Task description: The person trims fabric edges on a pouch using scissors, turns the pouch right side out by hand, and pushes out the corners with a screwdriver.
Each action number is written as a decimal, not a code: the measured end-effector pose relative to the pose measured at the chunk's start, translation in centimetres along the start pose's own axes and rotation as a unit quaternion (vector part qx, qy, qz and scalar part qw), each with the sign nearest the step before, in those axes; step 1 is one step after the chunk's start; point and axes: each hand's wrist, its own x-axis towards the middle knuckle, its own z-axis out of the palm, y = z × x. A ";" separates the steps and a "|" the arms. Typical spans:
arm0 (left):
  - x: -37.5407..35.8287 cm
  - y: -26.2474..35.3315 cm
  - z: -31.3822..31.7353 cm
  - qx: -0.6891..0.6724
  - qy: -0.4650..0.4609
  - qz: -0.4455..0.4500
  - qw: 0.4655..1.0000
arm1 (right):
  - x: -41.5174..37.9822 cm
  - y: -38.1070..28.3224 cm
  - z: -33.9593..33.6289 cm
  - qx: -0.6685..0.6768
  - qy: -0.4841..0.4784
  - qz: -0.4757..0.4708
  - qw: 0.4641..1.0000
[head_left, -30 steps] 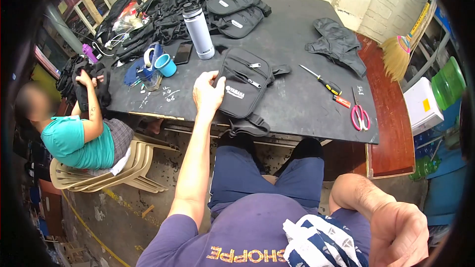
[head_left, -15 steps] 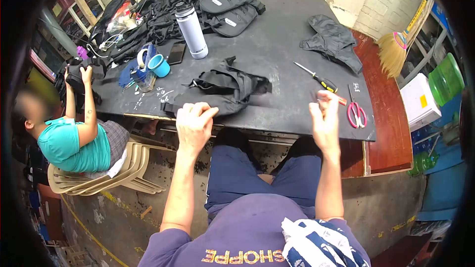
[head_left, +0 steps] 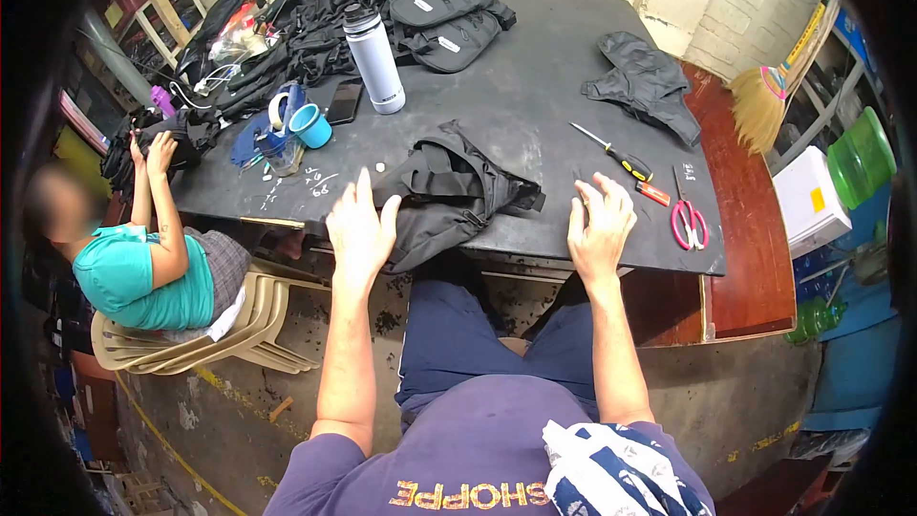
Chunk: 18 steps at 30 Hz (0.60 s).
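A black fabric bag piece with straps (head_left: 454,196) lies crumpled at the front of the dark table, part of it hanging over the edge. My left hand (head_left: 361,234) is beside its left end, fingers stretched and thumb apart, holding nothing that I can see. Off the bag's right end, my right hand (head_left: 602,227) hovers over the table edge with loosely bent, spread fingers and nothing visible in them. Nearest to it are a small red object (head_left: 652,193), a yellow-and-black screwdriver (head_left: 629,164) and red-handled scissors (head_left: 689,225).
A white bottle (head_left: 375,62), a phone (head_left: 344,103) and a light blue cup (head_left: 309,125) stand or lie farther back. Black bags (head_left: 449,24) are heaped behind them. Another black piece (head_left: 645,86) lies at right. A co-worker (head_left: 143,268) sits at left, handling black material.
My left hand has let go of the bag's front edge and opened. The bag has shifted and now droops over the edge. My right hand has moved left and lower, away from the red object.
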 end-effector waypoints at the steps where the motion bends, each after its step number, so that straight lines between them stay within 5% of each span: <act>1: -0.7 0.2 -0.7 -0.042 -0.075 -0.041 0.995 | -0.5 -0.6 -0.1 0.001 0.001 0.001 1.000; 3: -1.9 1.1 -1.8 -0.128 -0.229 -0.119 0.958 | -1.6 -1.9 -0.4 0.287 -0.106 0.048 0.951; 7: -2.0 3.1 -4.2 -0.160 -0.412 -0.265 0.857 | -1.4 -5.6 0.4 0.334 -0.123 0.129 0.926; 12: -5.3 3.6 -0.8 -0.390 -0.261 -0.316 0.824 | 0.8 -6.5 2.8 0.373 -0.154 0.227 0.886; 15: -4.5 4.4 -0.2 -0.323 -0.114 -0.284 0.896 | 1.3 -5.5 4.8 0.233 -0.128 0.067 0.962; 18: -3.3 5.3 0.6 -0.319 -0.089 -0.243 0.912 | 1.5 -5.5 5.8 0.212 -0.094 0.051 0.971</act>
